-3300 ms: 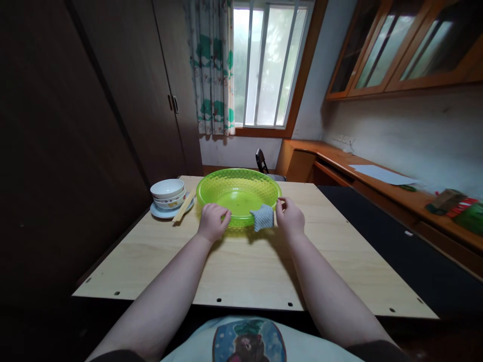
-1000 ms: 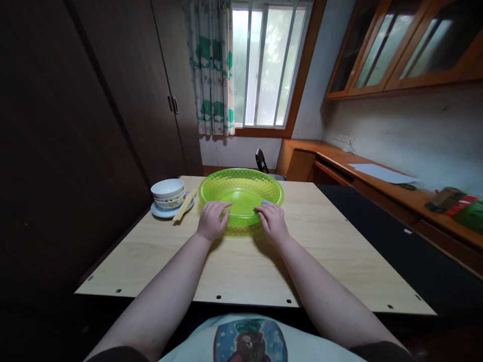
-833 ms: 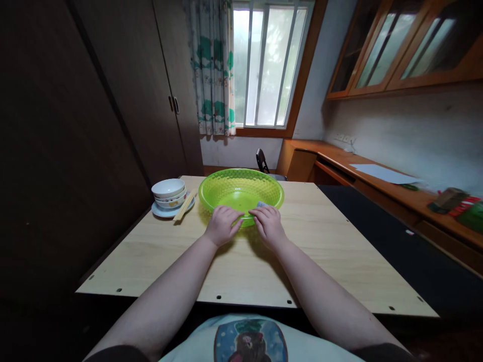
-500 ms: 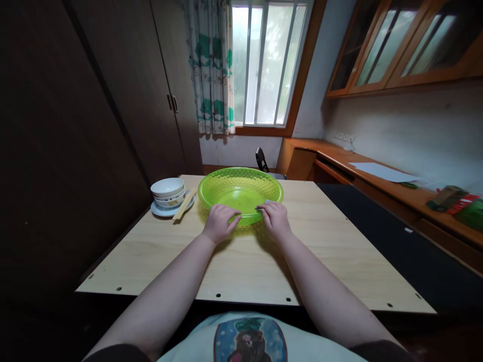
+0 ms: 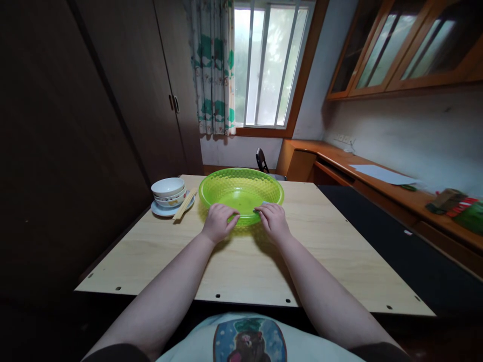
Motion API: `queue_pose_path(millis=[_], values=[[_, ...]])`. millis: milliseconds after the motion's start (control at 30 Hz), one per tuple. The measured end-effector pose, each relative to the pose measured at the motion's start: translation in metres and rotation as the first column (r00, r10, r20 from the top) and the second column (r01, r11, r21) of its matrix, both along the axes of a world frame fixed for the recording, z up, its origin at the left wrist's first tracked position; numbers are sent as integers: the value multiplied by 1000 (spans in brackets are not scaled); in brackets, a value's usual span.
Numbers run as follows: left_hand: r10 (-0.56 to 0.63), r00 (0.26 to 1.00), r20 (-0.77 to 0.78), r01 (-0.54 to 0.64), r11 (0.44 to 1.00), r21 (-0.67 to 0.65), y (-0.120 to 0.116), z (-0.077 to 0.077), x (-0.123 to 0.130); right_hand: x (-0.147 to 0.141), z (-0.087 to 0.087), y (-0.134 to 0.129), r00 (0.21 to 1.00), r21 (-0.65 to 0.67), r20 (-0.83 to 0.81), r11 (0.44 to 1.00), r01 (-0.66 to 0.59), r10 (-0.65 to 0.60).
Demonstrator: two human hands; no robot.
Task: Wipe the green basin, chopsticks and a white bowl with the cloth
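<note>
You have the round, translucent green plastic basin (image 5: 241,177) midway along the far edge of the pale wooden table (image 5: 249,274). Your left fingers and thumb clamp its near rim, the left hand (image 5: 219,222); your right hand (image 5: 274,222) curls its fingers over that rim, closed on a blue-grey cloth (image 5: 265,203), mostly hidden. The cloth's work there looks part-way — how much is done, you cannot tell. Toward the far left corner, the stacked white bowls (image 5: 168,187), pale-blue round plate (image 5: 163,211) and straight wooden chopsticks (image 5: 184,205) sit outside the basin — neither hand touches them.
</note>
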State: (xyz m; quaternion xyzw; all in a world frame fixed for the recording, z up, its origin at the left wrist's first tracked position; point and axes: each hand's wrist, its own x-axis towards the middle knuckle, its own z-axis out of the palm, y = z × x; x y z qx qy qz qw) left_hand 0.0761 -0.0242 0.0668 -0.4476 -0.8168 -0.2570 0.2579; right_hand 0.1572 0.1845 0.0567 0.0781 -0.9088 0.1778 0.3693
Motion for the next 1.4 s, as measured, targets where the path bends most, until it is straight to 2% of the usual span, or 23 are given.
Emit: queue_pose_path(millis=[133, 233, 467, 667, 800, 1000, 1100, 1200, 1333, 1400], values=[[-15, 1000, -10, 16, 1000, 15, 0, 0, 0, -4, -4, 11, 998, -71, -33, 996, 45, -47], [-13, 1000, -17, 14, 1000, 24, 0, -1, -1, -5, -5, 9, 997, -94, -61, 995, 38, -44], [29, 1000, -2, -29, 999, 42, -3, -1, -5, -1, -3, -7, 996, 9, -66, 998, -62, 62], [25, 1000, 15, -26, 999, 39, -4, -3, -8, -6, -5, 14, 997, -63, -72, 997, 35, -40], [24, 1000, 19, -25, 999, 43, -4, -2, -8, -8, -6, 18, 994, -124, -93, 991, 43, -55], [42, 999, 7, -42, 998, 55, -6, -2, -9, 0, -3, -5, 996, -4, -72, 999, -49, 48], [60, 998, 7, -61, 996, 66, -7, -2, -11, 1, -2, -7, 997, 23, -60, 998, -56, 57], [57, 998, 9, -58, 996, 74, -8, -2, -14, -2, -2, 2, 998, -7, -58, 1000, -11, 11], [57, 998, -4, -56, 993, 99, -11, -4, -17, -6, -3, 18, 992, -120, -75, 988, 96, -105], [60, 998, -9, -59, 992, 113, -12, -4, -19, -7, -4, 20, 990, -161, -83, 982, 96, -110]])
